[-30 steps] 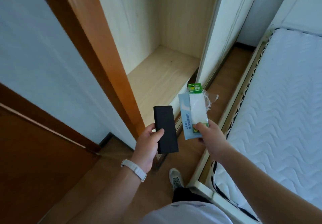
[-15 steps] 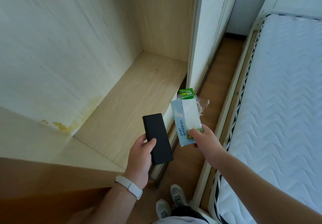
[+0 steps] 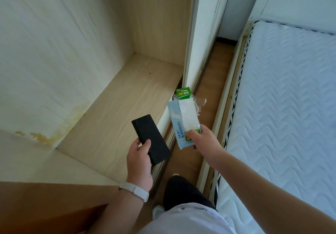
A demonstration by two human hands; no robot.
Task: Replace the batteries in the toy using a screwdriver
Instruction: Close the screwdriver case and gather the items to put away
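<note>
Above the wardrobe shelf (image 3: 127, 97), the left hand (image 3: 139, 162) grips a matte black slab (image 3: 151, 139); beside it, the right hand (image 3: 203, 141) pinches a green-topped battery card (image 3: 183, 92) and blue packet (image 3: 175, 123) together.

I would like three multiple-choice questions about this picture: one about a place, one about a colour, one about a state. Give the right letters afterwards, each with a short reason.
1. Where is the mattress?
A) to the person's right
B) to the person's left
C) under the person's feet

2. What colour is the flat box in the left hand?
A) white
B) black
C) red

3. What is the right hand doing?
A) hanging idle
B) lying flat on the mattress
C) pinching a blue packet and a green battery pack together

Answers:
1 A: it fills the right side of the view.
2 B: its whole visible face is black.
3 C: the thumb presses on the lower ends of both packs.
</note>
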